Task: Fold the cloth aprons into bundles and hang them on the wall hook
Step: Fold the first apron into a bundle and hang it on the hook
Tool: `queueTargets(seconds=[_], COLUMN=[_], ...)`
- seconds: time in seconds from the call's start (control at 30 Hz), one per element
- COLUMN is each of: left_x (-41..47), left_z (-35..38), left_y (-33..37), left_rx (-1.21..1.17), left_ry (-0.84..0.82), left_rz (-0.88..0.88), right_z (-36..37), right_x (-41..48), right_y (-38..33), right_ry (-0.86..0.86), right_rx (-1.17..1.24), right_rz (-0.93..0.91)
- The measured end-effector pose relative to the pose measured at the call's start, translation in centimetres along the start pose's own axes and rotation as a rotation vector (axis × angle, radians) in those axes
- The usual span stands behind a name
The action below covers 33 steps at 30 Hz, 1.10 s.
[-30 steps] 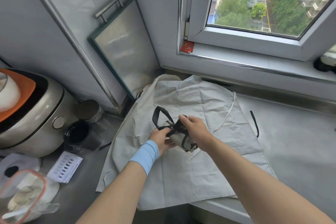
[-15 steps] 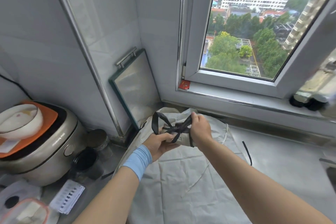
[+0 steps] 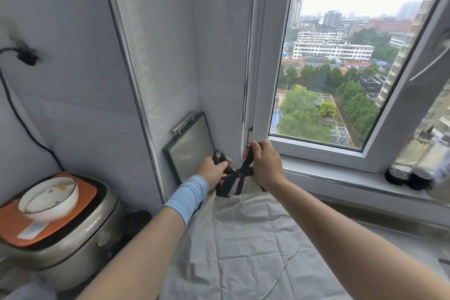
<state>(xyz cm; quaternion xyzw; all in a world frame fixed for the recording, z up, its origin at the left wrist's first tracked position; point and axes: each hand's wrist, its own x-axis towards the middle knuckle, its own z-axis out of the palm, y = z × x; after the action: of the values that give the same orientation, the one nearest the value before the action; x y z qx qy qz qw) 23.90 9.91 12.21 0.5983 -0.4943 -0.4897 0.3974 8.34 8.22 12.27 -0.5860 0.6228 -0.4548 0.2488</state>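
Kitchen corner beside a window (image 3: pixel 316 151) — appliance, tray and cord.
A silver rice cooker (image 3: pixel 73 243) stands at the left, with an orange mat (image 3: pixel 14 224) on its lid and a white bowl (image 3: pixel 48 200) on the mat. A black cord (image 3: pixel 17 109) climbs the tiled wall to a plug (image 3: pixel 26 56). A framed tray (image 3: pixel 192 146) with a metal handle leans in the corner. Two dark round objects (image 3: pixel 399 176) sit on the sill (image 3: pixel 341 178) — blurred.

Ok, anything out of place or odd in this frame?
Only minor: a white bowl sits on top of the rice cooker, an odd perch. The spread apron lies wrinkled. Nothing looks spilled or damaged.
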Motion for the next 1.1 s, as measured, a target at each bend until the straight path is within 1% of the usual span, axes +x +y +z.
queueTargets(seconds=[0.07,0.1,0.13,0.17,0.2,0.23,0.27,0.3,0.33,0.37,0.47,0.53,0.63,0.77,0.83,0.9,0.97,1.03,1.1], left_x=[0.6,0.8,1.0,1.2,1.4,1.5,1.4,1.7,2.0,2.2,3.8,5.0,6.4,8.1,8.9,9.7,10.5,11.1,11.5], left_z=[-1.0,-1.5,-1.8,-1.9,-1.9,-1.7,-1.2,-0.9,-0.6,-0.5,-0.9,-1.4,-2.0,-3.2,-3.7,-4.1,-4.6,-5.2,-5.8], left_y=[1.2,1.7,2.6,3.5,4.6,5.9,6.9,8.2,8.7,9.6,13.1,15.5,19.7,25.6,28.2,30.4,32.4,34.5,36.7], left_rx=[0.432,0.589,0.664,0.687,0.660,0.622,0.615,0.602,0.581,0.542,0.337,0.184,0.103,0.051,0.038,0.088,0.175,0.201,0.224], left_ry=[0.166,0.257,0.331,0.339,0.265,0.138,0.008,-0.071,-0.089,-0.049,0.189,0.246,0.271,0.368,0.394,0.429,0.521,0.587,0.604], left_rz=[0.046,0.152,0.322,0.473,0.545,0.522,0.448,0.396,0.377,0.399,0.492,0.528,0.596,0.672,0.660,0.650,0.663,0.707,0.779], right_z=[-0.3,-0.4,-0.6,-0.7,-0.9,-1.1,-1.3,-1.6,-1.8,-2.2,-3.3,-4.0,-5.3,-7.6,-8.5,-9.1,-9.3,-9.3,-9.5], right_x=[0.8,1.2,1.7,2.4,3.2,4.0,4.8,6.1,6.7,7.5,10.5,12.7,16.0,19.2,20.7,22.2,23.3,24.3,25.5], right_y=[-0.9,-1.4,-2.0,-2.6,-3.2,-4.0,-4.7,-5.8,-6.5,-7.6,-11.0,-13.3,-16.9,-21.6,-23.5,-24.9,-26.0,-27.0,-28.5], right_ry=[-0.001,-0.009,-0.014,-0.008,0.002,0.006,0.004,-0.001,-0.010,-0.016,-0.032,-0.014,0.041,0.067,0.061,0.032,0.016,0.037,0.066], right_rx=[-0.021,-0.031,-0.034,-0.022,-0.009,0.001,0.008,0.015,0.022,0.032,0.045,0.025,0.007,0.036,0.061,0.099,0.139,0.183,0.230], right_rz=[-0.049,-0.078,-0.092,-0.103,-0.112,-0.121,-0.130,-0.151,-0.168,-0.194,-0.275,-0.327,-0.403,-0.474,-0.477,-0.464,-0.451,-0.444,-0.454])
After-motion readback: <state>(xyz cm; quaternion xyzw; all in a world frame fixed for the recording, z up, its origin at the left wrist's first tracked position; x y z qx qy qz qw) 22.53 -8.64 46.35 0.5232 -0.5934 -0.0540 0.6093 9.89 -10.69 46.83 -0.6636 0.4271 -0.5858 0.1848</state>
